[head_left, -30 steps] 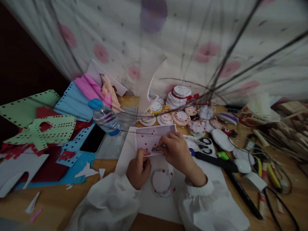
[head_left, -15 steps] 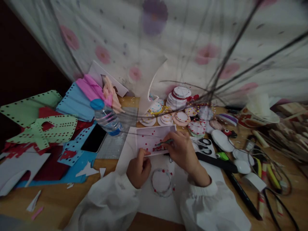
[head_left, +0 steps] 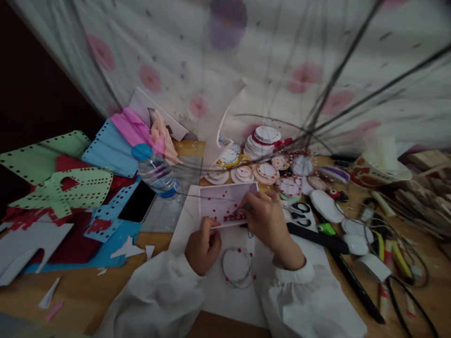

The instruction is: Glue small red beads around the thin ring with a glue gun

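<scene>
My left hand (head_left: pixel 203 248) is closed, thumb and fingers pinching the near edge of a shallow white box lid (head_left: pixel 211 197). Inside the lid lie several small red pieces (head_left: pixel 230 217), some scattered and more gathered along the near right side. Over the lid's right part, my right hand (head_left: pixel 268 218) pinches a thin dark pair of tweezers (head_left: pixel 245 207), its tip low near the red pieces. Whether the tips grip a piece is too small to tell. Nearer me, a thin ring with red pieces (head_left: pixel 237 267) lies on white paper (head_left: pixel 225 300).
A water bottle (head_left: pixel 155 171) and a phone (head_left: pixel 137 202) stand left, beside coloured punched sheets (head_left: pixel 88 188). Behind the lid are several decorated paper discs (head_left: pixel 267 172). Scissors (head_left: pixel 301 213), a black-handled tool (head_left: pixel 317 238) and cables lie right.
The tweezers in my right hand have swung steeper, with the tip drawn slightly right and the hand shifted a little. My left hand and the lid stay where they were.
</scene>
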The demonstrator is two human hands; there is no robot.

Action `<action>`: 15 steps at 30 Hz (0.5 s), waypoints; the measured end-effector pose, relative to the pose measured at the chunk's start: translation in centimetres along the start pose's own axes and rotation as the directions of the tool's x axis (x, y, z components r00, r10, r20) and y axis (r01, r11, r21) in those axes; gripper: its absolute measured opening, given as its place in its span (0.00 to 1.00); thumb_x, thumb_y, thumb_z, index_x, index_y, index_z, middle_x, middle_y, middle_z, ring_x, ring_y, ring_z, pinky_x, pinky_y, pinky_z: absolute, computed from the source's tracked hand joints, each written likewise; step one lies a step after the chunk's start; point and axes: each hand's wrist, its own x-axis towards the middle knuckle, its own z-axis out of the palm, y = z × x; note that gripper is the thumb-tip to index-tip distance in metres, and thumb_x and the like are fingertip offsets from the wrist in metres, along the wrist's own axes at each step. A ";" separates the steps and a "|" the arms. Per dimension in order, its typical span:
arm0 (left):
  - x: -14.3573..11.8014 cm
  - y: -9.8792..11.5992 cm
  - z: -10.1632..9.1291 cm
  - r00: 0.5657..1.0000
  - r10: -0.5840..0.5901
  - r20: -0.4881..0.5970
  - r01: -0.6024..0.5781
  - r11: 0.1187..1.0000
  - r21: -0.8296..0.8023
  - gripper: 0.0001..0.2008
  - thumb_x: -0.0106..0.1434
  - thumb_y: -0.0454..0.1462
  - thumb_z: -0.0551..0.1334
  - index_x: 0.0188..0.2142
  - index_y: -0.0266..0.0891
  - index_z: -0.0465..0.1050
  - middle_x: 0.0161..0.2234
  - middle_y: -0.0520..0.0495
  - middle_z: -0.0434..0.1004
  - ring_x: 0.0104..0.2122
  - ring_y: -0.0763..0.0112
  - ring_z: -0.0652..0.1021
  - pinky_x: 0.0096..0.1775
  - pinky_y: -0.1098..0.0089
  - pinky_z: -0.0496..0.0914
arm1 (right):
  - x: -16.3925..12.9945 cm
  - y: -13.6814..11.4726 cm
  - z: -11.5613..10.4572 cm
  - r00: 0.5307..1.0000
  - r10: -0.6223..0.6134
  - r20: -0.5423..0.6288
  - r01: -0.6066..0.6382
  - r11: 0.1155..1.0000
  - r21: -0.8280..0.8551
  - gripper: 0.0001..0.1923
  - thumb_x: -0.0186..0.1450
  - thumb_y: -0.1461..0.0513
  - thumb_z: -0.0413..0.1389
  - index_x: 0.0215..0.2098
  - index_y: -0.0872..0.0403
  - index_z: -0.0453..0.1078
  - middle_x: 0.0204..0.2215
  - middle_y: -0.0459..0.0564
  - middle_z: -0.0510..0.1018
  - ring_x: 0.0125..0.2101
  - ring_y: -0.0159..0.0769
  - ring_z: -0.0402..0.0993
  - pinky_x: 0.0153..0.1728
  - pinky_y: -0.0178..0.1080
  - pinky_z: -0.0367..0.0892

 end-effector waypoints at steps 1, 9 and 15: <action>0.0 -0.1 0.0 1.000 0.003 0.006 -0.003 1.000 0.007 0.07 0.61 0.32 0.51 0.39 0.41 0.57 0.19 0.56 0.69 0.19 0.70 0.71 0.24 0.73 0.61 | 0.0 0.0 0.0 1.000 0.005 -0.005 -0.005 1.000 0.004 0.04 0.56 0.67 0.60 0.29 0.52 0.71 0.23 0.47 0.72 0.31 0.41 0.68 0.40 0.42 0.55; -0.1 0.0 -0.1 1.000 0.011 -0.005 -0.011 1.000 0.014 0.07 0.61 0.32 0.51 0.39 0.41 0.57 0.19 0.56 0.68 0.19 0.71 0.71 0.24 0.73 0.60 | -0.3 0.2 -1.0 0.994 0.027 -0.103 -0.015 0.993 0.115 0.03 0.58 0.65 0.59 0.29 0.52 0.70 0.26 0.47 0.75 0.31 0.39 0.70 0.41 0.42 0.55; 0.0 -0.4 0.0 1.000 0.020 -0.004 -0.020 0.999 -0.027 0.09 0.60 0.31 0.52 0.41 0.42 0.57 0.20 0.56 0.68 0.19 0.71 0.71 0.24 0.74 0.60 | -0.2 -0.1 -0.4 0.998 0.058 0.021 -0.059 0.998 0.027 0.03 0.58 0.66 0.58 0.30 0.52 0.70 0.25 0.48 0.74 0.34 0.41 0.69 0.44 0.43 0.53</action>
